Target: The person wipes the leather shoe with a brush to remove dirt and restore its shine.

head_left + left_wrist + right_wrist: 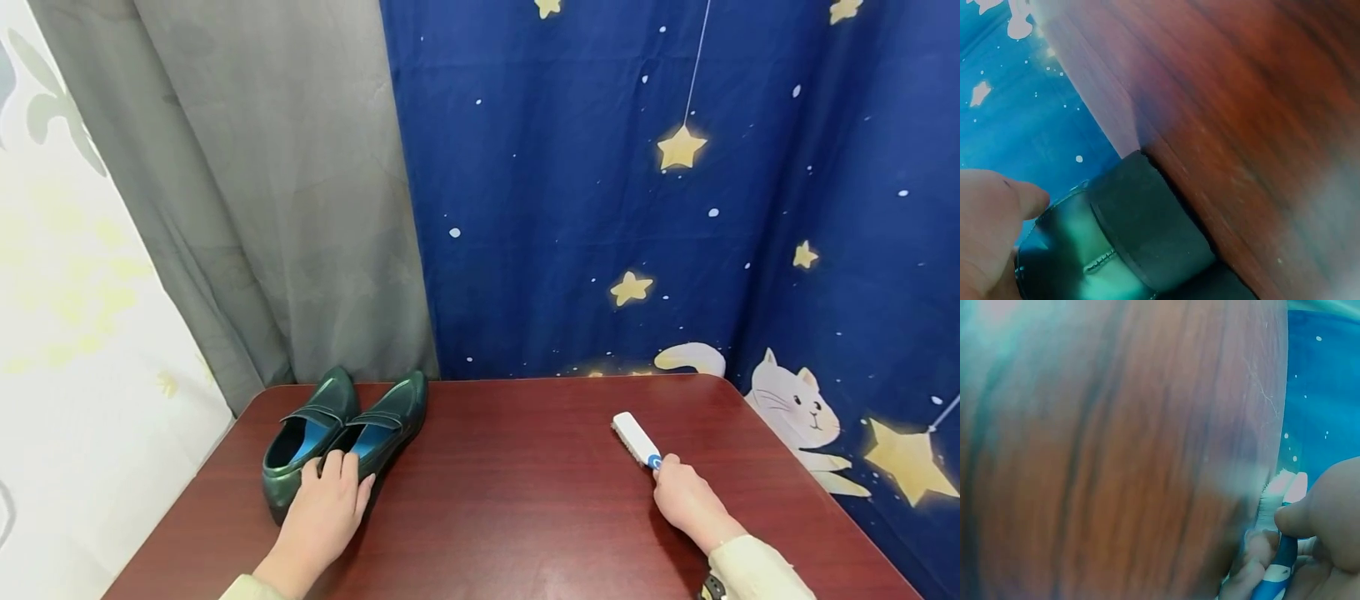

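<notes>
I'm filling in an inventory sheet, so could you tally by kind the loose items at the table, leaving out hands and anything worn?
Shoes: 2
Brush: 1
Total: 3

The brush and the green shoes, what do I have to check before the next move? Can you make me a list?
1. Brush held by its handle in the right hand: ok.
2. Left hand gripping the shoe nearer the brush: ok.
3. Other shoe out of the way: not ok, it's close beside.
4. Brush near the shoes: not ok, they're on opposite sides of the table.
5. Shoes free of dust: cannot tell.
</notes>
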{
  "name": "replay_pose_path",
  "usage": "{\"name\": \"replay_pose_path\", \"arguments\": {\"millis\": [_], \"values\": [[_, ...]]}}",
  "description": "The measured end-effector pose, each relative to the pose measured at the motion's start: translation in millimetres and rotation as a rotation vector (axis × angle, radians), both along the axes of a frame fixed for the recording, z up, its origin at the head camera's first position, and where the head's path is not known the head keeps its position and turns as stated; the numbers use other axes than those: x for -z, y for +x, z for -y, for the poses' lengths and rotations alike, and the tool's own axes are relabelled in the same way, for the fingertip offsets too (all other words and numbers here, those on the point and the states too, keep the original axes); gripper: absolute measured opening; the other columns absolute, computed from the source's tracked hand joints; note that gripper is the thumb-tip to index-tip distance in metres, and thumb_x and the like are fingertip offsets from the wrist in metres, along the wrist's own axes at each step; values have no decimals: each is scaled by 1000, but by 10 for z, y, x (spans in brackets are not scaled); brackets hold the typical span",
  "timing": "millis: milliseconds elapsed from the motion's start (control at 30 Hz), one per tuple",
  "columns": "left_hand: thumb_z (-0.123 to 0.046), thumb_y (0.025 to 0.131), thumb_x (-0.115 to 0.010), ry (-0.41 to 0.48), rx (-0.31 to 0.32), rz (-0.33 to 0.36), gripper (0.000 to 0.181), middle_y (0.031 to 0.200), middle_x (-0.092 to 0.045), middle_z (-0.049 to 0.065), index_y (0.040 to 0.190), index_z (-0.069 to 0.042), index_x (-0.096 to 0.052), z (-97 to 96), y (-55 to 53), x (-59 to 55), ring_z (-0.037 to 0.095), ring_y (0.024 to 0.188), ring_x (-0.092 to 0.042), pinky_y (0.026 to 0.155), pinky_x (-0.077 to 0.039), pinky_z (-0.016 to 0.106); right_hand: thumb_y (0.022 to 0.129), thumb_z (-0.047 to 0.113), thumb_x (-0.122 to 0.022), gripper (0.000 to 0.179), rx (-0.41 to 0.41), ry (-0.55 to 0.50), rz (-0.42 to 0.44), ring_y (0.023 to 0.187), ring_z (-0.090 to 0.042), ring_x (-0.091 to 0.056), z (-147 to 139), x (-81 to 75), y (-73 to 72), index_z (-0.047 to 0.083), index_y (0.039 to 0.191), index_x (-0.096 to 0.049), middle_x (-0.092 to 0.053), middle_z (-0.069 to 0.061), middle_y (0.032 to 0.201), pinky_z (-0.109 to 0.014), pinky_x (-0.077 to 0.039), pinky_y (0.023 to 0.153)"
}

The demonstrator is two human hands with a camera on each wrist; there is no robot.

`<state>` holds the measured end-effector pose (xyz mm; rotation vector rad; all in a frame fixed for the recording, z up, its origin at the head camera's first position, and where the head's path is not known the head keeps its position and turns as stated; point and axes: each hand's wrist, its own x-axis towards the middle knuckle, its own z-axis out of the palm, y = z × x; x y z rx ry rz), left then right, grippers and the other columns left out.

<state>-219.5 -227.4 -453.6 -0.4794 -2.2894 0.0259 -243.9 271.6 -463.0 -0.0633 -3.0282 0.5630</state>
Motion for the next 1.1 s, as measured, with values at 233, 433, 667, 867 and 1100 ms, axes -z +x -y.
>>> {"name": "replay_pose_path", "arguments": {"millis": [233, 433, 667, 867, 1100], "values": [[-23, 84, -71, 11, 19, -8, 31, 77, -41, 11, 86, -1, -49, 1, -4, -8, 30, 76, -48, 81, -45, 53, 101, 8, -47, 18, -3, 5, -2, 65, -34, -63, 14, -25, 8, -9, 95, -43, -62, -24, 77, -48, -50, 59], [-22, 84, -71, 14, 29, 18, 31, 78, -42, 11, 88, -1, -49, 17, -3, -12, 30, 78, -48, 84, -44, 52, 101, 10, -50, 20, -6, 8, -25, 63, -32, -62, 57, -45, 22, -7, 96, -43, -62, -21, 76, -48, -50, 58], [-20, 86, -73, 34, 29, 78, 31, 81, -44, 10, 89, -1, -50, 10, 8, -17, 30, 82, -49, 87, -44, 50, 101, 10, -51, 19, -13, 5, -26, 64, -32, -63, 117, -59, 43, -7, 97, -43, -61, -19, 75, -49, -50, 59], [-21, 85, -76, 37, 32, 121, 31, 81, -44, 7, 90, -3, -51, -4, 2, -28, 27, 83, -48, 88, -44, 49, 102, 11, -50, 18, -22, -29, 15, 66, -30, -62, 150, -66, 39, -6, 100, -43, -60, -16, 76, -47, -50, 61], [-22, 88, -75, 36, 59, 161, 29, 80, -45, 5, 91, -4, -52, -56, -9, -43, 29, 88, -50, 91, -43, 47, 102, 12, -50, 17, -36, -51, 18, 68, -29, -63, 187, -71, 43, -4, 101, -44, -61, -16, 77, -46, -50, 62]]}}
